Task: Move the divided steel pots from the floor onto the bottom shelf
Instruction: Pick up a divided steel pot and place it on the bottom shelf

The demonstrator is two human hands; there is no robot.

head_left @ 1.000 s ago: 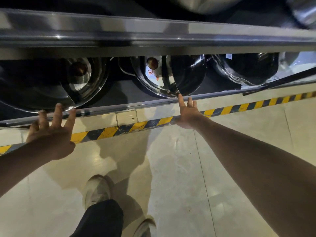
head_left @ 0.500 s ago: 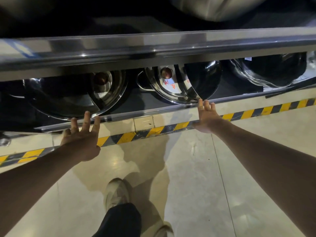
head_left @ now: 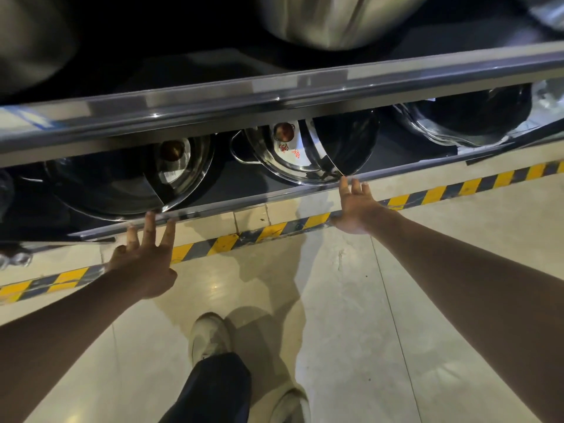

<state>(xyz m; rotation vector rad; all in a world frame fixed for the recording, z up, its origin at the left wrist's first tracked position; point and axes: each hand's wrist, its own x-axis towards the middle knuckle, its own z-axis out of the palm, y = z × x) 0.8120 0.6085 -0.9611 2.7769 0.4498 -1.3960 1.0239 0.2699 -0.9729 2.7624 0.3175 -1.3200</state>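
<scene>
Three shiny steel pots sit side by side on the bottom shelf (head_left: pixel 213 209). The left divided pot (head_left: pixel 131 181) and the middle divided pot (head_left: pixel 311 151) each show a curved partition and a label inside. A third pot (head_left: pixel 467 117) stands at the right, partly hidden by the upper shelf rail. My left hand (head_left: pixel 146 261) is spread open, fingertips at the shelf's front lip below the left pot. My right hand (head_left: pixel 357 206) is open too, fingertips touching the lip just under the middle pot's rim. Neither hand holds anything.
The upper shelf rail (head_left: pixel 274 96) crosses the view above the pots, with large steel vessels (head_left: pixel 335 19) on it. Yellow-and-black hazard tape (head_left: pixel 274 230) runs along the pale tiled floor by the shelf. My legs and shoes (head_left: pixel 210 337) are below, between my arms.
The view has shifted, so the shelf and pots sit further right and lower in frame. Both hands stay open at the shelf's front lip; the left fingertips now reach it.
</scene>
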